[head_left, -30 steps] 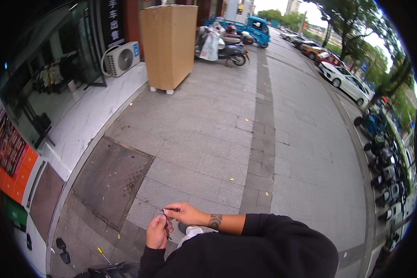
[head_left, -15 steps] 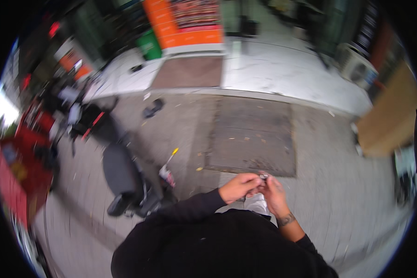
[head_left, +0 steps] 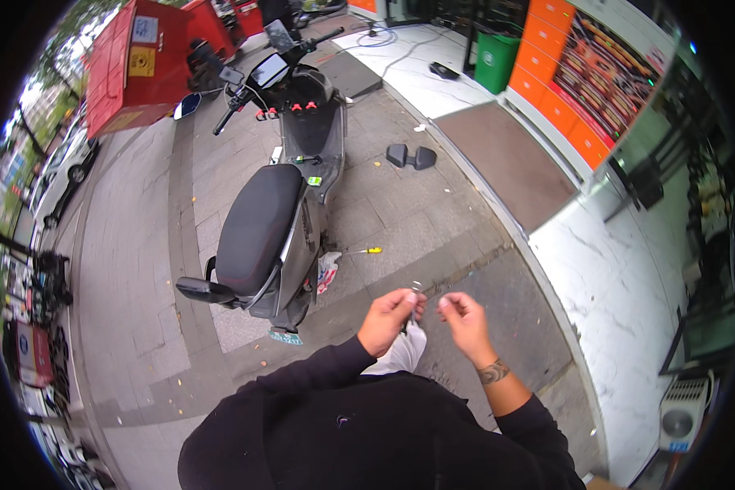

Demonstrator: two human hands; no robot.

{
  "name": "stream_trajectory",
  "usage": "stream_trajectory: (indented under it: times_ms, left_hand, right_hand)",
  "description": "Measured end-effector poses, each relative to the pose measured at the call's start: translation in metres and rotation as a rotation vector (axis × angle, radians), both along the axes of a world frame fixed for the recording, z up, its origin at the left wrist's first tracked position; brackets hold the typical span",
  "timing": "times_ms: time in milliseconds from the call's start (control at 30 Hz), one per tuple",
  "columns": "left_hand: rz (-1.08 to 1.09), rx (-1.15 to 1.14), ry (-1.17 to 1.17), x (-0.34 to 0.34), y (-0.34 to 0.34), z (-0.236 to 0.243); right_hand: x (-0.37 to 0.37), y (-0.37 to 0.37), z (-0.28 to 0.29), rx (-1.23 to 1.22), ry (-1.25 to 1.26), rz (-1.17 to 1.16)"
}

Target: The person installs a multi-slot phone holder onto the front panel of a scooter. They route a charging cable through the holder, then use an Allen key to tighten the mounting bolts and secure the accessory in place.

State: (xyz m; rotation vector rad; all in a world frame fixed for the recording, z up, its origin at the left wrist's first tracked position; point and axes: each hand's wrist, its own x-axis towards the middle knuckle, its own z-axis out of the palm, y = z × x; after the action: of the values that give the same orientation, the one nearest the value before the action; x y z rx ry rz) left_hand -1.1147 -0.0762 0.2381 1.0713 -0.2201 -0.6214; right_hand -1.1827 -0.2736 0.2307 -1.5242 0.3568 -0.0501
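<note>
My left hand point(head_left: 388, 320) is closed in a pinch on a small shiny metal piece point(head_left: 416, 286), whose bright edge shows above the thumb and fingers. Its exact kind is too small to make out. Just to the right, apart from it, my right hand point(head_left: 467, 325) has its thumb and fingertips pressed together; whatever they hold, if anything, is hidden. To the left of my hands stands a grey electric scooter point(head_left: 261, 216) with a black seat. On the paving beside it lie a yellow-handled screwdriver point(head_left: 373, 251) and a red and white plastic bag point(head_left: 327, 271).
Two joined dark plastic pieces point(head_left: 411, 156) lie beyond the scooter. A raised white tiled step point(head_left: 604, 302) runs along the right, with a brown mat point(head_left: 508, 163), a green bin point(head_left: 496, 61) and orange lockers point(head_left: 563, 114). Red delivery boxes point(head_left: 110, 69) stand far left.
My hands, which were together around a small shiny thing, have come apart; the metal piece stays in the left. My view has turned left, bringing the scooter nearer the middle.
</note>
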Motion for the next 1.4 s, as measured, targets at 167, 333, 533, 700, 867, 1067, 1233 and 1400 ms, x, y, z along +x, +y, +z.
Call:
stream_trajectory:
  times_ms: [167,333,533,700,867,1067,1233,1400]
  left_hand:
    - [0.266,-0.031,0.112,0.108,-0.05,-0.013]
    - [0.322,0.149,-0.329,0.227,-0.15,-0.004]
    - [0.43,0.303,-0.381,0.36,-0.206,-0.008]
    - [0.579,0.412,-0.233,0.467,-0.169,-0.084]
    - [0.559,1.309,-0.101,0.48,-0.135,-0.204]
    - [0.193,1.355,0.38,0.434,-0.16,-0.231]
    - [0.212,1.388,0.597,0.466,-0.174,-0.24]
    - [0.073,0.938,0.507,0.475,-0.128,-0.265]
  right_hand:
    - [0.133,-0.014,0.007,-0.377,-0.309,0.286]
    - [0.262,-0.085,0.032,-0.591,-0.284,0.189]
    - [0.395,-0.168,0.017,-0.452,-0.158,0.189]
    - [0.521,-0.248,-0.087,-0.465,-0.062,0.243]
    - [0.634,-0.343,-0.214,-1.061,0.196,0.876]
    - [0.725,-0.427,-0.279,-0.991,0.684,1.594]
    - [0.831,-0.405,-0.289,-0.37,-0.052,2.079]
    - [0.873,-0.353,-0.198,-0.232,1.15,1.58]
